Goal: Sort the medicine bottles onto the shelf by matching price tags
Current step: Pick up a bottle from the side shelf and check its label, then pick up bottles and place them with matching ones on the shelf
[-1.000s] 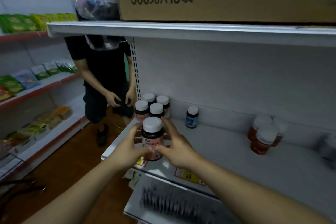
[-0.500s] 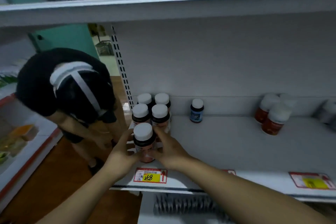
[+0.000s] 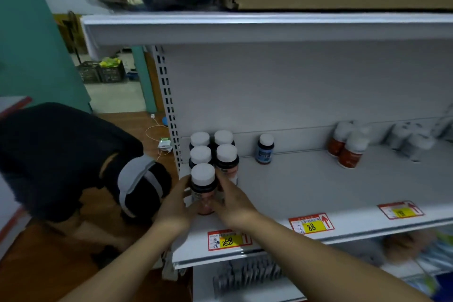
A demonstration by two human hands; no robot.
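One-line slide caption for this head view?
Both hands, left hand and right hand, set a white-capped bottle in front of four matching bottles, above the 258 tag.

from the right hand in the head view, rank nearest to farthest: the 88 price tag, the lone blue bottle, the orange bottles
From the right hand:
1. 88 price tag, on the shelf edge to its right.
2. Blue bottle, at the back wall.
3. Orange bottles, far right.
The first two are close.
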